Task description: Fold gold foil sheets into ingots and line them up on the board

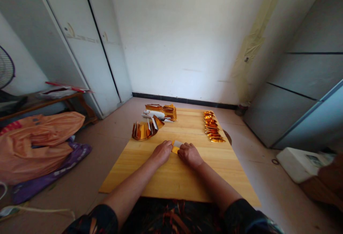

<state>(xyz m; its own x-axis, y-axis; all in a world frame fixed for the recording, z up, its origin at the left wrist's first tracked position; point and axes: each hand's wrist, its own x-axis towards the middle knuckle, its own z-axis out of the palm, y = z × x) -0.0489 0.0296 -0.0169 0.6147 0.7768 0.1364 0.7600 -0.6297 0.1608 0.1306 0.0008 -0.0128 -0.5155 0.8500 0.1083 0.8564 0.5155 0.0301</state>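
A small sheet of gold foil paper [176,149] with a whitish face lies between my hands, low over the wooden table. The fingers of my left hand [162,151] are closed on its left edge. On the opposite edge, my right hand [190,154] pinches the same sheet, knuckles up. Beyond my left hand sits a curved stack of gold foil sheets [144,130]. Behind that is a second pile of gold sheets [169,111] with a white bundle [154,114] beside it. Along the right side runs a row of folded gold foil pieces [213,126].
The wooden table [214,176] stands before me, facing a white wall. To the left are an orange bag [40,148], a purple bag [53,175] and a grey cabinet [80,40]. At right are a grey fridge [300,80] and a white box [297,162] on the floor.
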